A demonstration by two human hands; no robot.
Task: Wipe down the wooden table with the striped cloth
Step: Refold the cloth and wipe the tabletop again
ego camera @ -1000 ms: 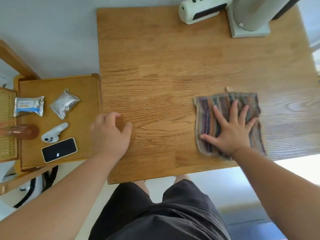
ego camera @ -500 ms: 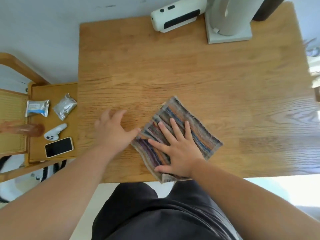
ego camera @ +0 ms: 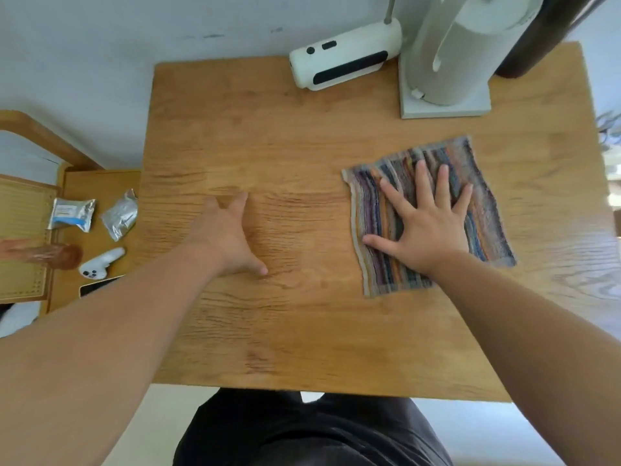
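The striped cloth (ego camera: pixel 484 216) lies flat on the right half of the wooden table (ego camera: pixel 285 156). My right hand (ego camera: pixel 425 223) presses down on it with fingers spread and straight. My left hand (ego camera: pixel 228 237) rests flat on the bare wood to the left of the cloth, fingers extended, a clear gap between the two hands.
A white device (ego camera: pixel 342 60) lies at the table's back edge, beside a paper-towel holder (ego camera: pixel 450 62) on a square base. A lower side table (ego camera: pixel 97 183) on the left holds two foil packets (ego camera: pixel 72 213), a white controller (ego camera: pixel 100 264) and a phone (ego camera: pixel 97 286).
My right hand has slid the cloth from the near middle of the table out to the right and farther back. My left hand stays flat on the wood.
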